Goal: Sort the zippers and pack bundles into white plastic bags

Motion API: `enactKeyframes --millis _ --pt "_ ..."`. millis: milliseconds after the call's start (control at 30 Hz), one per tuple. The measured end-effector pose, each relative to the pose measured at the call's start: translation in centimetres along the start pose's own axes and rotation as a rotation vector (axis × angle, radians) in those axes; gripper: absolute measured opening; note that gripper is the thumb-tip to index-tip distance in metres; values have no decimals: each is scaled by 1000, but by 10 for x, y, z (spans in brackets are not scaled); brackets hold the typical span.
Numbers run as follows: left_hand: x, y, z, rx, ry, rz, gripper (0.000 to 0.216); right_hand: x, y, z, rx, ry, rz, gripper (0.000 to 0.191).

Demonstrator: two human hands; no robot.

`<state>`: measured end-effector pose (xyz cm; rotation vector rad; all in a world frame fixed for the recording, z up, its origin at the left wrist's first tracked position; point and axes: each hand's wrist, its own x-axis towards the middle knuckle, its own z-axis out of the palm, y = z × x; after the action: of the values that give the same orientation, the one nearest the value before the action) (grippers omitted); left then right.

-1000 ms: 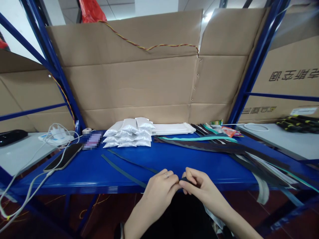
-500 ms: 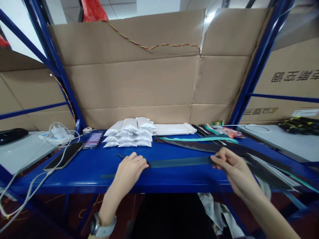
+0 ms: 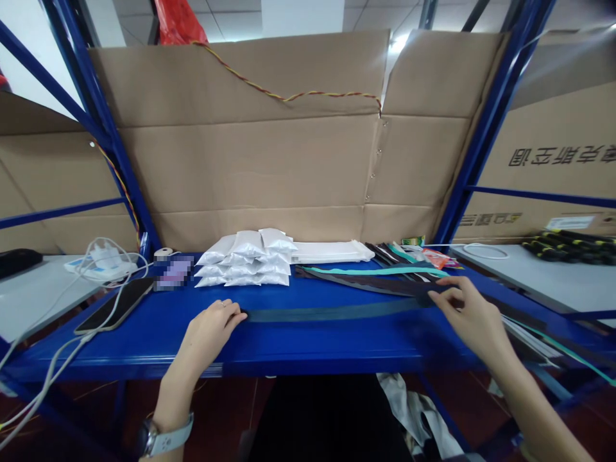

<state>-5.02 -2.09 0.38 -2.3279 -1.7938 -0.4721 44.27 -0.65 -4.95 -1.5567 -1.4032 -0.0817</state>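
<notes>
Cardboard sheets (image 3: pixel 240 173) stand behind our blue metal surface (image 3: pixel 298 350). From the head view, a long dark grey fabric strip (image 3: pixel 337 313) lies stretched straight across the surface, below a pile of dark and teal strips (image 3: pixel 375 280). Our left hand (image 3: pixel 209 337) and right hand (image 3: pixel 474 324) sit at its two ends, fingers (image 3: pixel 231 312) touching it; whether they pinch it, we cannot tell.

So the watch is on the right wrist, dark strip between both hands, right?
No, the watch is on the left wrist, per the head view. The dark strip does run between the left hand and right hand.
</notes>
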Motion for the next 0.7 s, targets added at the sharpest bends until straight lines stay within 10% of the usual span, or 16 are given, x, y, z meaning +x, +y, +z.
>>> enactKeyframes --millis 167,333,700 --pt "-2 -3 1 -52 26 -67 35 17 -10 18 -201 -73 -155 37" --pt "0 4 0 -122 34 23 21 50 -80 67 -183 -365 -330 24" --pt "5 30 5 -287 -33 249 20 78 -126 191 -242 -604 -214 15"
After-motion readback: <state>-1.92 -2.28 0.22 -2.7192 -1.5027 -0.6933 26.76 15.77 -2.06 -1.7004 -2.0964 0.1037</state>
